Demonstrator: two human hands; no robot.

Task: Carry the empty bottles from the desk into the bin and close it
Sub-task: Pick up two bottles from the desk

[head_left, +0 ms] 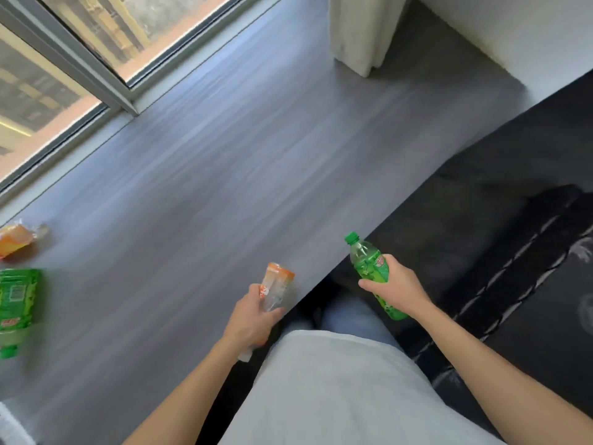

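On the grey bench (199, 175) two things lay at your nine o'clock, both blurred: a green-labelled bottle (16, 303) on its side at the left edge of view, and just beyond it, toward ten o'clock, an orange wrapped packet (17, 237). They sat near each other but apart, and well clear of your hands. The middle of the bench, from your body out to twelve o'clock, was bare. A window frame (96, 75) ran along the bench's far side from nine to eleven o'clock, and a pale curtain (362, 30) hung at one o'clock, its hem at the bench's far corner.

The bench's near edge ran on a slant from about one o'clock down to your waist, and past it, from two to four o'clock, lay open dark floor (513, 203) with pale streaks, with nothing standing on it.

Your left hand (253, 319) was clenched around a clear bottle with an orange label (276, 287), held tilted over the bench right at its near edge, the orange-banded end pointing away from you. Your right hand (396, 290) was wrapped around the middle of a green bottle (369, 264), green cap pointing toward eleven o'clock, held off the bench over the dark floor just past the edge. The two bottles were near each other but not touching.
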